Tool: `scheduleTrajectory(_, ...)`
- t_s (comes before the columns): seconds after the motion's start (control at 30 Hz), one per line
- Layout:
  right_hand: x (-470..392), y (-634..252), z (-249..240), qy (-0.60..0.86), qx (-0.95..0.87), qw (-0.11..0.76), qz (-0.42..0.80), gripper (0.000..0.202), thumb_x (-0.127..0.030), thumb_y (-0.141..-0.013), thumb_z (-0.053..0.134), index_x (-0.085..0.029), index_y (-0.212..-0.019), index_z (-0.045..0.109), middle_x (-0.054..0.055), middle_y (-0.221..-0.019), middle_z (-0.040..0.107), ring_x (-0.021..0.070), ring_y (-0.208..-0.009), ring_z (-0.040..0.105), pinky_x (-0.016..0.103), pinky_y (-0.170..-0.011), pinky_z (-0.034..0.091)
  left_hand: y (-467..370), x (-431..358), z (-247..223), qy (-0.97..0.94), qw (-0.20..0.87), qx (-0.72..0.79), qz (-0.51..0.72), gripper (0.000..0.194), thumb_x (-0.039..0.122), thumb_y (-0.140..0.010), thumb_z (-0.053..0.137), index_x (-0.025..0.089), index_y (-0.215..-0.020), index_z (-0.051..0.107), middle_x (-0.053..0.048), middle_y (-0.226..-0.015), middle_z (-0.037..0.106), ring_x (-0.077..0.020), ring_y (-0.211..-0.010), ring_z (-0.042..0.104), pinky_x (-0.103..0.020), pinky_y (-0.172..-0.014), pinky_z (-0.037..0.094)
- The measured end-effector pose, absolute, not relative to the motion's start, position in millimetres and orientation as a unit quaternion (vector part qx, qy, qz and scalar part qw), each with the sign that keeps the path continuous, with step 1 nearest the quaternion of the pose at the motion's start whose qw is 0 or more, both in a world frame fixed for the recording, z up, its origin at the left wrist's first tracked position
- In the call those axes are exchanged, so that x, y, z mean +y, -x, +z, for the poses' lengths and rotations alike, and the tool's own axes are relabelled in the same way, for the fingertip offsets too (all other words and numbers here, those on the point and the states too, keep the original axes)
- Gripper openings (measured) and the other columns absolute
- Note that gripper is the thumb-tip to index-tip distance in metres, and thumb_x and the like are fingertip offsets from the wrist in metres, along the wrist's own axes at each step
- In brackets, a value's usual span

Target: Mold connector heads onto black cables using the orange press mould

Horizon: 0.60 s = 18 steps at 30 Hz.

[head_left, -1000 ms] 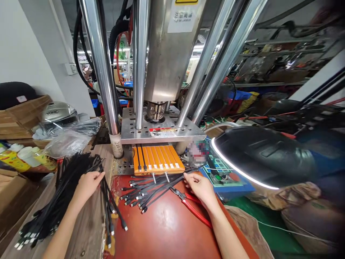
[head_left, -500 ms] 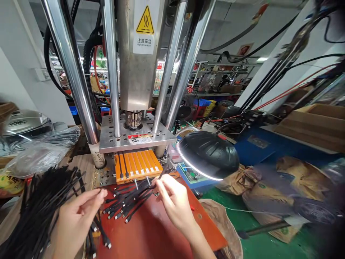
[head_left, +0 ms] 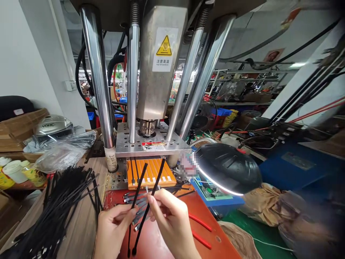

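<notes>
My left hand [head_left: 115,227] pinches a flat black cable [head_left: 140,183] between thumb and fingertips, its upper end slanting up to the right. My right hand [head_left: 174,219] grips a second flat black cable [head_left: 159,176], nearly parallel to the first. Both cables' lower ends hang over the red plate [head_left: 151,239]. Behind the hands sits an orange slotted fixture [head_left: 147,185] with black cables in its left slots and pale pieces at the front of several others. Loose cables with metal plugs [head_left: 129,198] lie on the red plate, partly hidden by my hands.
A steel press plate [head_left: 178,145] hangs above the fixture, below a heater block [head_left: 155,93] with a high-temperature label. On the left is a big heap of black cables [head_left: 61,208]. A black lamp [head_left: 229,165] and a control box [head_left: 215,192] stand right. Red-handled tool [head_left: 201,230] lies near.
My left hand has moved right beside my right hand and now holds a cable. My right hand has lifted a cable from the pile. The view has shifted left and up.
</notes>
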State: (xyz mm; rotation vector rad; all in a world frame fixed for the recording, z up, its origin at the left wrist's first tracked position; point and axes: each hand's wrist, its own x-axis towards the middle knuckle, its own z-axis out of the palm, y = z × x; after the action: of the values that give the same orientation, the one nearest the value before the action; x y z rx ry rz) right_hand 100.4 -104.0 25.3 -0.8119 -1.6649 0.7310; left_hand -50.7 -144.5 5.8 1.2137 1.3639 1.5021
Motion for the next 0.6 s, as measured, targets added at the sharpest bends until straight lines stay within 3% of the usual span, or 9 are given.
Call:
scheduleTrajectory(0.2,-107.3,-97.2,22.3,0.296,-0.723,0.535,0.321,0.018,-0.023,-0.095,0.052,-0.019,-0.086,0.067,0.0,-0.067,0.057,0.0084,-0.05,0.056,0.015,-0.043,0.045,55.6,-152.7,-7.8,-0.497,0.389,0.541,0.555,0.027,0.043,-0.076,0.07,0.02,-0.088,0.077,-0.009,-0.087,0.074,-0.0245,-0.075,0.073,-0.026,-0.07,0.06)
scheduleTrajectory(0.4,-113.1,-89.0,15.5,0.285,-0.704,0.561,0.329,0.022,-0.024,-0.094,0.054,-0.019,-0.076,0.067,-0.002,-0.059,0.052,0.008,-0.045,0.051,0.016,-0.043,0.042,54.7,-155.4,-9.2,-0.519,0.392,0.532,0.542,0.026,0.042,-0.079,0.067,0.02,-0.089,0.077,-0.008,-0.084,0.075,-0.0224,-0.07,0.072,-0.025,-0.067,0.059)
scheduleTrajectory(0.6,-117.6,-91.8,15.6,0.298,-0.707,0.563,0.307,0.018,-0.022,-0.093,0.056,-0.02,-0.081,0.069,-0.001,-0.059,0.056,0.0094,-0.048,0.052,0.017,-0.044,0.041,53.1,-157.4,-4.3,-0.508,0.404,0.528,0.548,0.023,0.042,-0.072,0.074,0.02,-0.079,0.076,-0.008,-0.08,0.075,-0.0228,-0.069,0.072,-0.025,-0.067,0.059)
